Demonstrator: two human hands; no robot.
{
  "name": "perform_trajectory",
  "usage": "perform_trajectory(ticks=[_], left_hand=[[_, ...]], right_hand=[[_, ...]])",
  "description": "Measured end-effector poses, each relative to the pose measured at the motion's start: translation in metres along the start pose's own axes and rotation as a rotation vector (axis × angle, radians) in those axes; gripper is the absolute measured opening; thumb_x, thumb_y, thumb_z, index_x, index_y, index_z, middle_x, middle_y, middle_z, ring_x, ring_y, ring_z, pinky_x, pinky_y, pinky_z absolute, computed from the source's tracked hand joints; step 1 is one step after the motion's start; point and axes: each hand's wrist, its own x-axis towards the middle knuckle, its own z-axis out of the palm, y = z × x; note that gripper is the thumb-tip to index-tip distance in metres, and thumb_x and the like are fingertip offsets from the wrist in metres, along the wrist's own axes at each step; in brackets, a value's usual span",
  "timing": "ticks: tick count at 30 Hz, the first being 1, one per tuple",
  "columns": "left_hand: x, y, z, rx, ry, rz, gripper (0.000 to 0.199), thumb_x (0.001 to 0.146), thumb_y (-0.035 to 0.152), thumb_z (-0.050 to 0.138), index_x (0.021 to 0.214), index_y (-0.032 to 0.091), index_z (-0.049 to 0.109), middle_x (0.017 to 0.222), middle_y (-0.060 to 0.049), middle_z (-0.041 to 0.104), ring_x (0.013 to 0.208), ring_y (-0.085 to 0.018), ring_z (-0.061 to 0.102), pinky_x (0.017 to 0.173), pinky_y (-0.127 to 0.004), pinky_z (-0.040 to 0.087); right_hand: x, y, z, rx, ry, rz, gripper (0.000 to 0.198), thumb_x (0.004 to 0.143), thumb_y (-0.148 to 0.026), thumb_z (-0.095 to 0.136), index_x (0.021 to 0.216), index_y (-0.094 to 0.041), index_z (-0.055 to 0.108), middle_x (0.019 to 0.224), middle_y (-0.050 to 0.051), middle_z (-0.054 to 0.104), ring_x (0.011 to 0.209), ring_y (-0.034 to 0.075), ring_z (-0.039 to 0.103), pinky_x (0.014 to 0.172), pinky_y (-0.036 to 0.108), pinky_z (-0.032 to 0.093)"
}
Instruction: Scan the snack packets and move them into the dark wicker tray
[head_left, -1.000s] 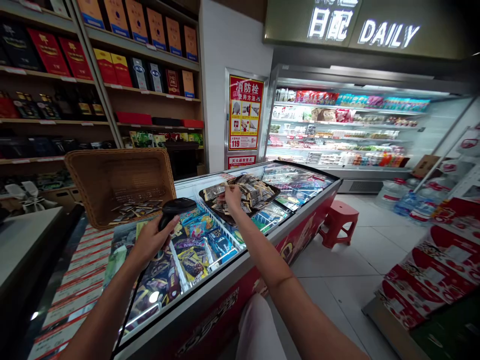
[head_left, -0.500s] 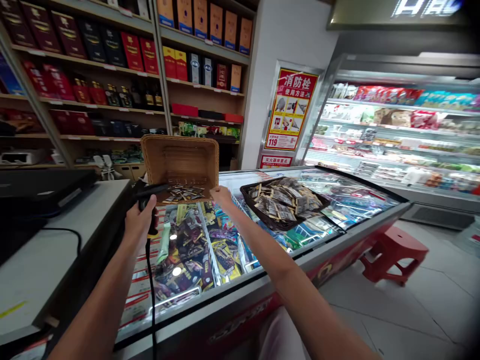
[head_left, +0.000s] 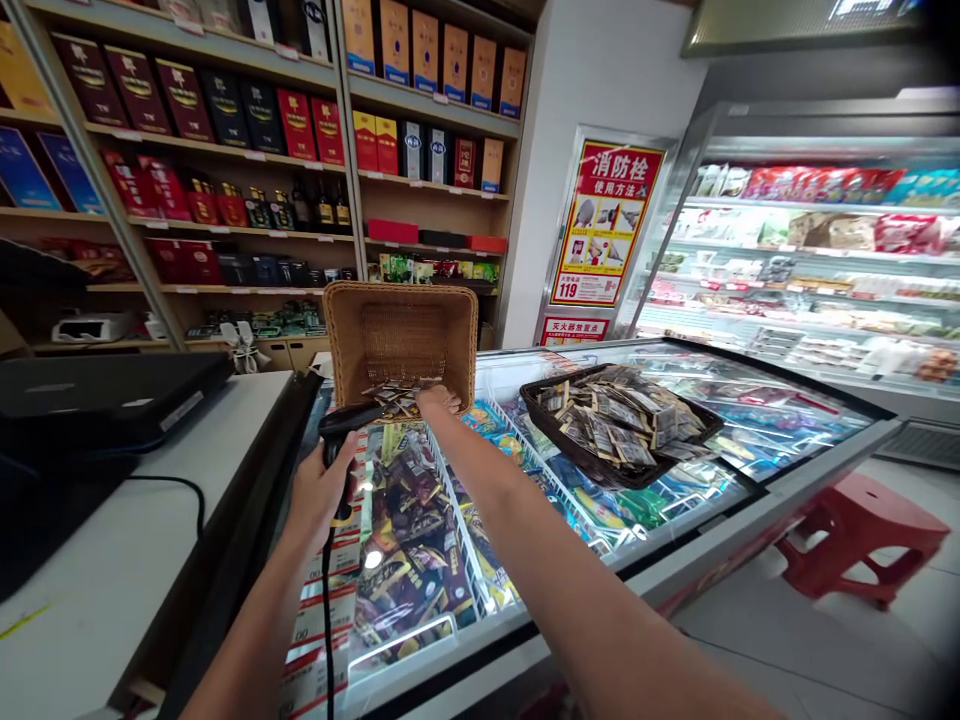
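Observation:
My left hand (head_left: 321,490) is wrapped round the handle of a black handheld barcode scanner (head_left: 346,425), its cable hanging down. The scanner head points at the mouth of a tan woven basket (head_left: 403,300), which is tipped on its side toward me. Small flat packets (head_left: 394,393) lie inside it, along the lower wall. At the basket's lower right, my right hand (head_left: 441,400) reaches in beside these packets. Its fingertips are small and partly hidden, so their grip is unclear. To the right, a dark woven basket (head_left: 630,480) holds a heap of similar packets (head_left: 622,410).
Both baskets rest on a glass-topped chest freezer (head_left: 420,640) full of packaged goods. A counter (head_left: 225,470) with a black device (head_left: 112,395) stands at left. Shelves of boxes (head_left: 300,120) rise behind. A red stool (head_left: 862,540) and chilled display (head_left: 810,250) are at right.
My right hand has moved from the tan basket's right rim inward, beside the packets. The view has shifted, so everything sits further right. My left hand still holds the scanner.

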Motion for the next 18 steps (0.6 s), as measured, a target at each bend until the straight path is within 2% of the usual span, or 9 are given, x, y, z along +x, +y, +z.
perform_trajectory(ticks=[3, 6, 9, 12, 16, 18], left_hand=[[-0.007, 0.005, 0.003, -0.032, -0.055, -0.007, 0.057, 0.073, 0.071, 0.074, 0.082, 0.018, 0.054, 0.067, 0.004, 0.054, 0.045, -0.010, 0.048, 0.039, -0.023, 0.038], [-0.013, 0.009, 0.003, 0.001, -0.111, 0.011, 0.059, 0.073, 0.074, 0.073, 0.079, 0.018, 0.052, 0.064, 0.004, 0.054, 0.044, -0.009, 0.047, 0.039, -0.023, 0.037], [-0.018, 0.017, 0.003, 0.073, -0.224, 0.054, 0.062, 0.073, 0.077, 0.071, 0.077, 0.019, 0.052, 0.057, 0.004, 0.052, 0.042, -0.010, 0.045, 0.039, -0.022, 0.036], [-0.027, 0.033, 0.008, 0.133, -0.367, 0.104, 0.060, 0.077, 0.077, 0.067, 0.078, 0.019, 0.052, 0.052, 0.003, 0.051, 0.042, -0.010, 0.044, 0.040, -0.022, 0.034], [-0.043, 0.060, 0.028, 0.209, -0.452, 0.158, 0.057, 0.080, 0.076, 0.064, 0.076, 0.020, 0.051, 0.050, 0.002, 0.052, 0.042, -0.011, 0.046, 0.041, -0.022, 0.034], [-0.051, 0.070, 0.040, 0.244, -0.479, 0.187, 0.057, 0.081, 0.076, 0.062, 0.075, 0.020, 0.050, 0.049, 0.003, 0.051, 0.041, -0.012, 0.045, 0.041, -0.023, 0.034]], right_hand=[[-0.003, 0.006, -0.015, 0.083, 0.047, 0.020, 0.042, 0.089, -0.031, 0.068, 0.126, -0.010, 0.067, 0.119, 0.020, 0.069, 0.117, 0.033, 0.063, 0.095, 0.039, 0.048], [-0.006, 0.021, -0.045, 0.268, 0.068, -0.095, 0.035, 0.088, -0.033, 0.067, 0.119, -0.018, 0.068, 0.102, 0.008, 0.073, 0.093, 0.022, 0.068, 0.076, 0.028, 0.048], [-0.012, 0.040, -0.082, 0.563, 0.020, -0.244, 0.019, 0.083, -0.030, 0.066, 0.098, -0.018, 0.069, 0.087, 0.001, 0.069, 0.077, 0.015, 0.063, 0.064, 0.022, 0.043], [-0.021, 0.058, -0.122, 0.792, -0.083, -0.297, 0.017, 0.083, -0.033, 0.065, 0.089, -0.017, 0.064, 0.073, -0.003, 0.058, 0.060, 0.011, 0.053, 0.055, 0.021, 0.038], [-0.032, 0.075, -0.169, 0.903, -0.144, -0.319, 0.019, 0.086, -0.035, 0.066, 0.083, -0.018, 0.059, 0.057, -0.008, 0.041, 0.048, 0.008, 0.040, 0.047, 0.022, 0.030], [-0.035, 0.083, -0.188, 0.914, -0.141, -0.323, 0.019, 0.086, -0.035, 0.067, 0.083, -0.018, 0.059, 0.056, -0.008, 0.039, 0.047, 0.008, 0.039, 0.046, 0.023, 0.028]])
